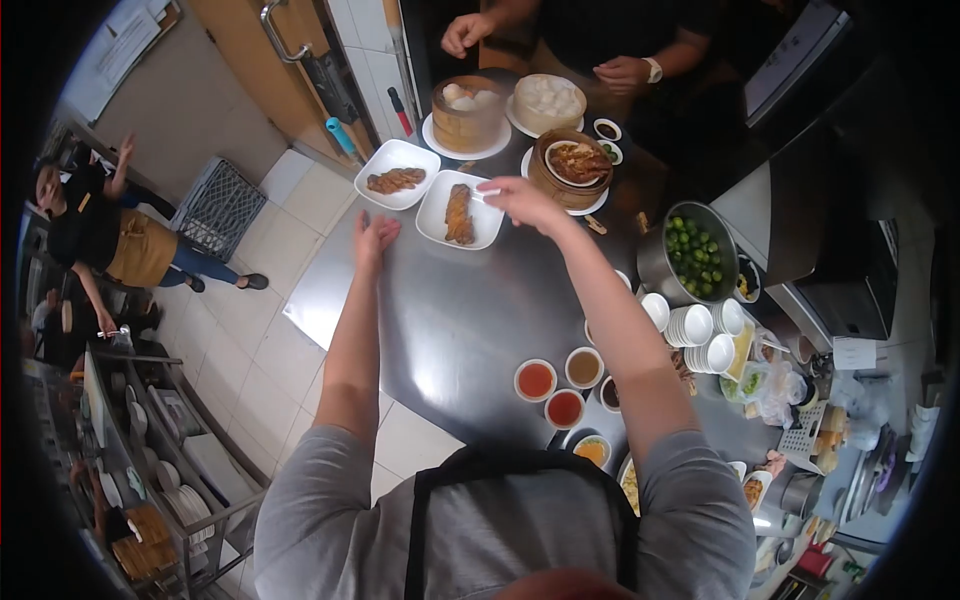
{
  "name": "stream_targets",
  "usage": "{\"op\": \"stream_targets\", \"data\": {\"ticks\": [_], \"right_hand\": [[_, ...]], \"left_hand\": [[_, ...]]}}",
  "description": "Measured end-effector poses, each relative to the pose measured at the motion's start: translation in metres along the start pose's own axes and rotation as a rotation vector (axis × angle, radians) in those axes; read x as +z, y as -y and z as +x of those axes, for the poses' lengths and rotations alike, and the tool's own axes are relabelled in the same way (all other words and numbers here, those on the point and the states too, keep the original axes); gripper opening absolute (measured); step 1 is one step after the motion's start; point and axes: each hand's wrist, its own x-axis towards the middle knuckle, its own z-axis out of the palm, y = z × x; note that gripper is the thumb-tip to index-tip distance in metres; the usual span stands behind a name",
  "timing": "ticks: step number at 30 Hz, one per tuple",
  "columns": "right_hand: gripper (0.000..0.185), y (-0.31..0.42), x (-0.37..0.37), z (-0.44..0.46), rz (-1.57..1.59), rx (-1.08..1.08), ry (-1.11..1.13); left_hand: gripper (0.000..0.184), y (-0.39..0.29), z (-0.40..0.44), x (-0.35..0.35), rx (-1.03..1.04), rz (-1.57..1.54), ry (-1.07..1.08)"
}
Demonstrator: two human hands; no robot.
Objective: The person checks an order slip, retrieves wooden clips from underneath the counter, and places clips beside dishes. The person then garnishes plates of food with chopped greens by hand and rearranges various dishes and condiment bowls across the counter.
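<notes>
left hand (377, 236): wide, fingers spread, near the bench (455, 335) edge, just beside the left dish (402, 158).
right hand (522, 203): fingers at the right rim of the right dish (434, 218); whether they pinch it, cannot tell.
dishes: white, square, side by side on the bench; a browned piece of food in each.
steamers: a bamboo steamer (470, 130) of white buns and a brown-filled steamer (543, 180), both on white plates, beyond the right dish.
pot (652, 262): metal, holding green round items, right of the dishes.
sauce cups (536, 380): red and brown, nearer the wearer.
co-worker (625, 30): across the bench, both hands apart from the wearer's.
</notes>
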Motion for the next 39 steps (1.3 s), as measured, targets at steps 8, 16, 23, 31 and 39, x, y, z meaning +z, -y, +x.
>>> {"op": "stream_targets", "data": {"ticks": [8,16,23,31,39], "right_hand": [[0.029,0.008,0.053,-0.072,-0.205,-0.191,0.107],[0.025,0.053,0.087,-0.146,-0.218,-0.592,-0.101],[0.025,0.072,0.076,-0.267,-0.122,-0.613,-0.122],[0.005,0.062,0.002,-0.433,-0.099,-0.712,-0.25],[0.019,0.061,-0.067,-0.544,-0.195,-0.865,-0.45]], "left_hand": [[0.064,0.028,-0.084,-0.034,-0.039,0.077,0.082],[0.058,0.034,-0.229,-0.069,-0.165,0.04,0.011],[0.027,0.057,-0.364,-0.084,-0.039,0.212,-0.151],[0.01,0.093,-0.513,-0.042,-0.071,0.371,-0.092],[0.004,0.085,-0.571,0.065,0.131,0.248,0.127]]}}
